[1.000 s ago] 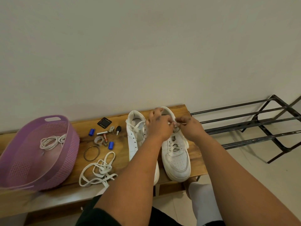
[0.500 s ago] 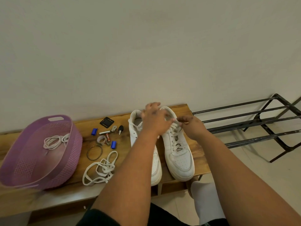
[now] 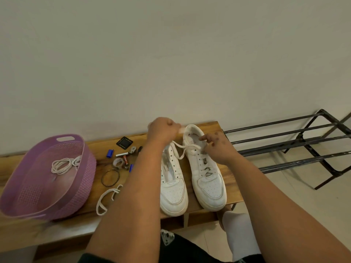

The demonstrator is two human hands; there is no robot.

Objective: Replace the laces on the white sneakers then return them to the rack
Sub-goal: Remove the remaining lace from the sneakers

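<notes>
your left hand (image 3: 163,130) is fisted around the lace (image 3: 181,148), which runs taut down and right to the top eyelets of the right-hand sneaker (image 3: 205,168), where your right hand (image 3: 218,147) rests, fingers curled, forefinger out. both sneakers lie toes toward you on the wooden bench (image 3: 226,171); the rack (image 3: 296,145) stands just right, nearer your right hand.

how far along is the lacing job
About halfway. The right sneaker has lace crossed up most of its eyelets. In hand: the left hand grips the lace pulled out from its top, and the right hand is at the upper eyelets. Left: the left sneaker shows bare eyelets, a coiled lace waits in the basket, and the rack holds no shoes.
</notes>
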